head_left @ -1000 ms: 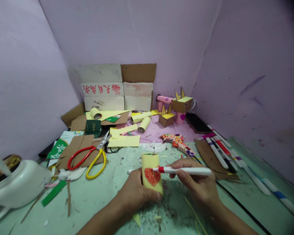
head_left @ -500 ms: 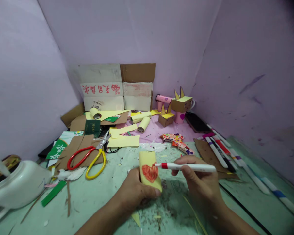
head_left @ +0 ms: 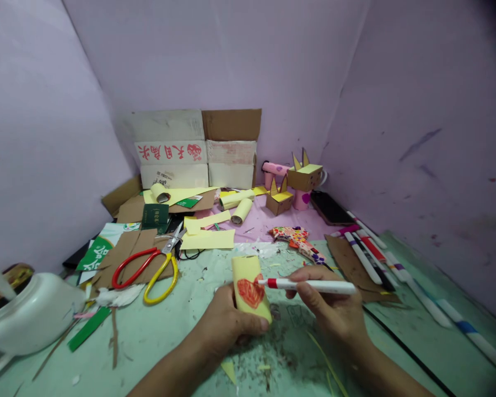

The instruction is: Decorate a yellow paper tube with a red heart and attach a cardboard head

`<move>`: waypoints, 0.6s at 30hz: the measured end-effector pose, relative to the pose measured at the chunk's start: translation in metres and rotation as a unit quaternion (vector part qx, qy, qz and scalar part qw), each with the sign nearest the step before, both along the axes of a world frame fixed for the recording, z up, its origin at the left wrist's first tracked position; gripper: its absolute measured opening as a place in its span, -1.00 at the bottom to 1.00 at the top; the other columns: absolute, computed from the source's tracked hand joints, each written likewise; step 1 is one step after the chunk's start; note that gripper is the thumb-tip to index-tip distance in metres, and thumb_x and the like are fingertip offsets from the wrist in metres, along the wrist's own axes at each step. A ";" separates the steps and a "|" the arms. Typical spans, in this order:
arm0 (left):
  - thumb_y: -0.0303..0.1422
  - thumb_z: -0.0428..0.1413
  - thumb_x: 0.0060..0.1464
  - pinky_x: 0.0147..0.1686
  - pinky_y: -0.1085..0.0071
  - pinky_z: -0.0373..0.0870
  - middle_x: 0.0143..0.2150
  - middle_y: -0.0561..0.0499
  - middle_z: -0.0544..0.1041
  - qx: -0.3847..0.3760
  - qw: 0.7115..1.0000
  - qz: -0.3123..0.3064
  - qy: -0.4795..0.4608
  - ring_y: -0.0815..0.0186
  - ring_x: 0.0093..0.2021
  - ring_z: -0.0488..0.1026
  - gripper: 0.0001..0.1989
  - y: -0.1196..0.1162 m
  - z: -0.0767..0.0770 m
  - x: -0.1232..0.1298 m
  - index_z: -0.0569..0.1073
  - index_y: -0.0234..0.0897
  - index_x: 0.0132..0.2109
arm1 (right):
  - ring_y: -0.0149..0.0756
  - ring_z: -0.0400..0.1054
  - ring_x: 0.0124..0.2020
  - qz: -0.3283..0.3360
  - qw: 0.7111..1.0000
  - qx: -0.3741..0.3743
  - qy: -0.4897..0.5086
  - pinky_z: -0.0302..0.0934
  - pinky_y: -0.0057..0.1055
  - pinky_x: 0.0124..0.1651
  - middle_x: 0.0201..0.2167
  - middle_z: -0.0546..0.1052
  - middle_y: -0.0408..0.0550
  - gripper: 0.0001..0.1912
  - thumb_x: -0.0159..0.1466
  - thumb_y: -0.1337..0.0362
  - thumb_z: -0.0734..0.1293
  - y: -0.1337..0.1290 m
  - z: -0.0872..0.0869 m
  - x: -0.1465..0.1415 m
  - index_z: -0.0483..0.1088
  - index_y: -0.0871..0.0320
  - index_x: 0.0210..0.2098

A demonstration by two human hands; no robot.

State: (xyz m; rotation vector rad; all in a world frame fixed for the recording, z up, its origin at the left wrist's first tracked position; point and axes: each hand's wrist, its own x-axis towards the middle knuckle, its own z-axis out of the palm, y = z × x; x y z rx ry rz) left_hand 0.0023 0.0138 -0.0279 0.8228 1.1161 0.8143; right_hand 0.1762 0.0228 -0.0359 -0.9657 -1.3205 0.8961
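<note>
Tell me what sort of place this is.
Most likely a craft corner: scissors, cut yellow paper and several loose markers lie about on the table.

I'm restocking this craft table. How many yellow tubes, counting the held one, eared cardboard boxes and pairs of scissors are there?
Yellow tubes: 4 (one in the left hand, three lying farther back)
Eared cardboard boxes: 2
Pairs of scissors: 1
Total: 7

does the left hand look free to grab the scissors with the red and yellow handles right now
Probably not: the left hand is holding the yellow paper tube. The way itself looks open, though, with the scissors lying uncovered on the hand's left, farther back.
</note>
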 end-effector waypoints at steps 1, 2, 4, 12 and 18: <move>-0.45 0.26 -0.47 -0.74 0.54 -0.07 -0.66 0.14 0.38 0.000 1.000 0.000 -0.001 0.54 -0.72 0.12 -0.69 0.000 0.000 0.000 0.42 -0.36 -0.42 | -0.26 0.38 -0.54 0.003 1.000 0.004 -0.003 0.20 -0.39 -0.47 -0.59 0.53 -0.09 -0.82 0.17 0.15 0.41 0.000 0.000 0.000 0.53 0.13 -0.44; -0.45 0.26 -0.47 -0.73 0.54 -0.06 -0.65 0.14 0.39 0.000 1.000 -0.001 -0.003 0.54 -0.72 0.13 -0.68 0.000 -0.001 0.000 0.42 -0.36 -0.41 | -0.27 0.38 -0.54 0.005 1.000 0.008 -0.005 0.20 -0.39 -0.46 -0.59 0.54 -0.09 -0.82 0.17 0.15 0.41 0.000 0.000 0.000 0.54 0.13 -0.45; -0.45 0.27 -0.47 -0.72 0.54 -0.05 -0.63 0.14 0.39 0.002 1.000 -0.009 -0.007 0.54 -0.71 0.13 -0.67 0.000 -0.001 -0.001 0.41 -0.36 -0.40 | -0.26 0.39 -0.53 0.005 1.000 0.012 -0.005 0.22 -0.38 -0.44 -0.58 0.54 -0.09 -0.82 0.17 0.16 0.40 0.001 0.000 0.000 0.54 0.13 -0.45; -0.48 0.27 -0.42 -0.66 0.54 -0.01 -0.50 0.04 0.50 0.004 1.000 -0.017 -0.001 0.51 -0.64 0.20 -0.63 -0.002 0.005 -0.004 0.46 -0.41 -0.30 | -0.25 0.39 -0.54 -0.008 1.000 0.019 -0.001 0.22 -0.38 -0.47 -0.60 0.53 -0.07 -0.80 0.17 0.14 0.41 0.002 0.002 0.000 0.53 0.15 -0.45; -0.46 0.27 -0.40 -0.66 0.52 -0.01 -0.56 0.08 0.44 0.006 0.999 -0.032 0.007 0.51 -0.64 0.16 -0.65 -0.001 0.002 -0.006 0.44 -0.39 -0.32 | -0.27 0.38 -0.55 -0.014 1.000 0.016 0.001 0.21 -0.39 -0.48 -0.60 0.53 -0.09 -0.79 0.17 0.13 0.41 0.002 0.002 0.000 0.53 0.14 -0.45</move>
